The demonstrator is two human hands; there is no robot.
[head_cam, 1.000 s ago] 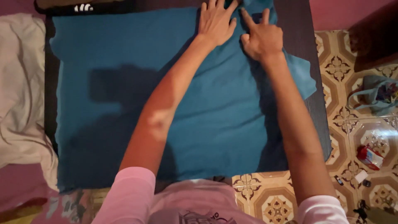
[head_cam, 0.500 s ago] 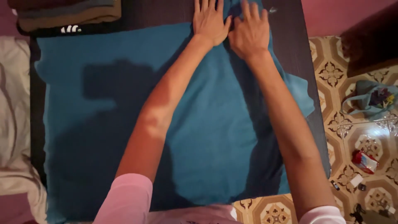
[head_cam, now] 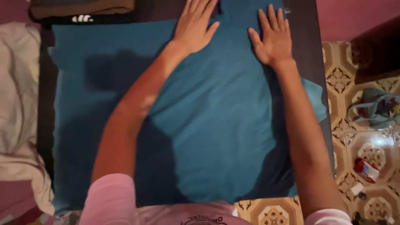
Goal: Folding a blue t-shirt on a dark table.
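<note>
A blue cloth garment (head_cam: pixel 208 116) lies spread flat over a dark table (head_cam: pixel 306 29). My left hand (head_cam: pixel 195 25) rests palm down on the cloth near its far edge, fingers apart. To its right, my right hand (head_cam: pixel 272 36) also lies flat on the cloth with fingers spread, close to the table's right side. Neither hand grips anything. A flap of the blue cloth hangs past the table's right edge.
Folded dark and brown clothes (head_cam: pixel 83 8) are stacked at the far left of the table. A pale crumpled sheet (head_cam: pixel 18 104) lies to the left. On the patterned tile floor to the right are a grey bag (head_cam: pixel 375 106) and a red packet (head_cam: pixel 366 168).
My two hands were side by side at the far edge of the cloth; they have slid apart, the left one leftward and the right one rightward, both flat on the cloth.
</note>
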